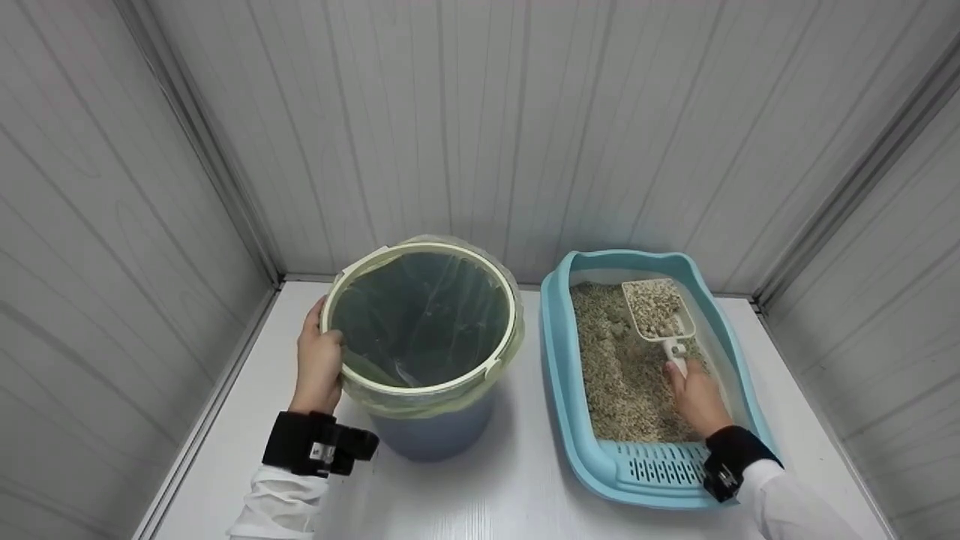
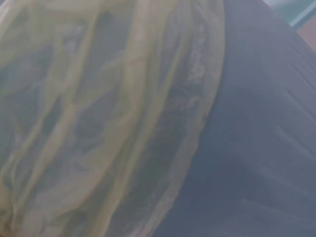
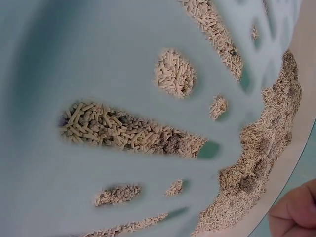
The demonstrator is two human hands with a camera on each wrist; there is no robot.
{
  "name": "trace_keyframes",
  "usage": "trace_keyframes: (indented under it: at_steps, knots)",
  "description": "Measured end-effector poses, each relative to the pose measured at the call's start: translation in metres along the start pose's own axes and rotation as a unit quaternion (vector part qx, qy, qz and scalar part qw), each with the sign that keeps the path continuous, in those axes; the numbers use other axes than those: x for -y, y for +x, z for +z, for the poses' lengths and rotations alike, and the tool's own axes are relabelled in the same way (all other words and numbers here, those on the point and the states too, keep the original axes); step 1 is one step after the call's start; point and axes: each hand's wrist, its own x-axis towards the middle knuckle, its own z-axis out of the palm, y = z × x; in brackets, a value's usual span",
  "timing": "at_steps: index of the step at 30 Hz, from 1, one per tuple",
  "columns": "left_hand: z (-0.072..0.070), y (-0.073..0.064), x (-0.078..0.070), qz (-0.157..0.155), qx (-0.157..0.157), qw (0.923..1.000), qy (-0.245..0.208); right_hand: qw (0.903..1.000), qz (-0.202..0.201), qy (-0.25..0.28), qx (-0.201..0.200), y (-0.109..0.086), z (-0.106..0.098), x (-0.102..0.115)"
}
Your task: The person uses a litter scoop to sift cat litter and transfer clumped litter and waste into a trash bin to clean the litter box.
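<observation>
My left hand [image 1: 319, 367] grips the left side of a bin's pale rim [image 1: 442, 388], thumb over the edge. The blue-grey bin [image 1: 435, 436] has a translucent yellowish liner [image 2: 98, 123] folded over its outside; that hand is out of the left wrist view. With my right hand [image 1: 699, 399] I hold a white litter scoop [image 1: 675, 352] by its handle. Pale pellets [image 1: 656, 306] fill the scoop's basket, over the far part of a blue litter box [image 1: 553, 360]. Litter [image 1: 611, 390] covers the box's floor. In the right wrist view, only part of my hand shows at the lower right.
A slotted blue grate [image 3: 118, 54] forms the near end of the litter box, with pellets visible through its slots. Both containers stand on a white surface [image 1: 450, 502]. Grey panelled walls [image 1: 480, 135] enclose it at the back and both sides.
</observation>
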Motion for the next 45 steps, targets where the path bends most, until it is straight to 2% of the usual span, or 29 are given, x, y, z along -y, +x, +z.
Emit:
trace_keyframes:
  at_steps: [7,14,21,29,36,40,45]
  knots:
    - [0.0,0.0,0.0,0.0,0.003,1.0,0.0,0.9998,-0.008,0.009,-0.014,0.001,-0.003,0.001]
    - [0.0,0.0,0.001,-0.004,0.002,1.0,-0.004,0.9999,-0.014,0.005,0.007,0.002,-0.005,0.002]
    - [0.0,0.0,0.001,-0.005,-0.004,1.0,-0.003,0.9971,-0.013,-0.018,0.073,0.001,-0.014,0.002]
    - [0.0,0.0,0.002,0.005,0.004,0.9999,-0.009,0.9846,-0.007,-0.069,0.16,-0.001,-0.014,-0.003]
    - [0.001,0.001,0.003,0.005,-0.001,1.0,-0.002,0.9753,-0.004,-0.105,0.194,-0.003,-0.02,-0.002]
    - [0.001,0.001,0.003,0.003,-0.003,1.0,0.0,0.9765,0.0,-0.103,0.189,-0.002,-0.022,-0.002]
    - [0.001,0.001,0.003,0.003,-0.003,1.0,-0.003,0.9827,-0.024,-0.125,0.135,-0.005,-0.022,0.001]
